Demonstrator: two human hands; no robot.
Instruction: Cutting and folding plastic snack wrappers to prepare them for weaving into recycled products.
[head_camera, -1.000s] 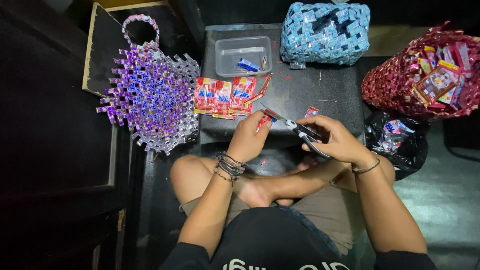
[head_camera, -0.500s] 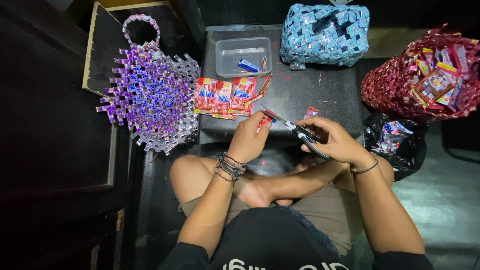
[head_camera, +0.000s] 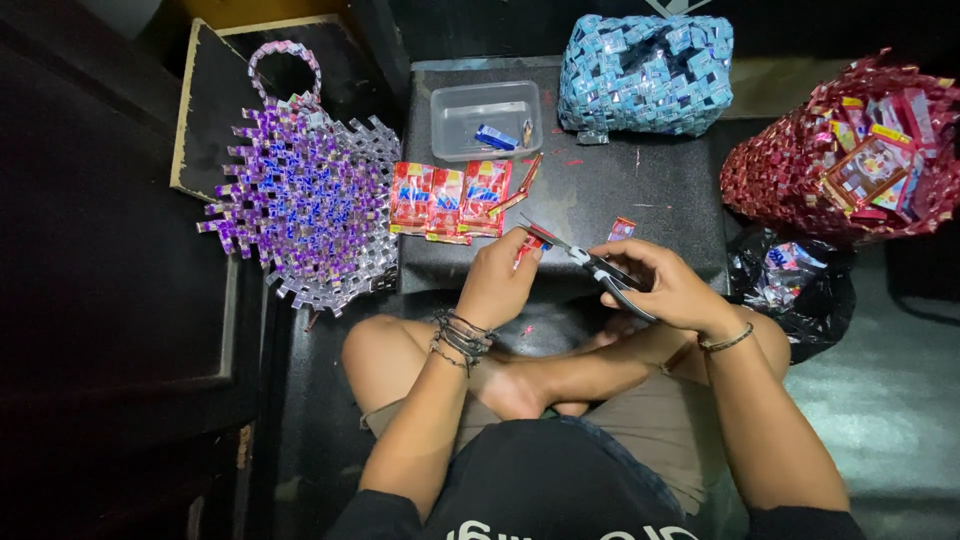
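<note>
Head view: left hand (head_camera: 497, 283) pinches a red wrapper strip (head_camera: 528, 246), right hand (head_camera: 668, 287) grips scissors (head_camera: 590, 264), both hands raised.

A small folded red wrapper strip (head_camera: 530, 246) is pinched in the left hand (head_camera: 497, 280), standing roughly upright just above the near edge of the dark surface (head_camera: 600, 190). Slim pliers (head_camera: 590, 262) with dark handles lie slanted in the right hand (head_camera: 665, 285), their thin metal tips apparently touching the strip's top; the contact is too small to confirm.
</note>
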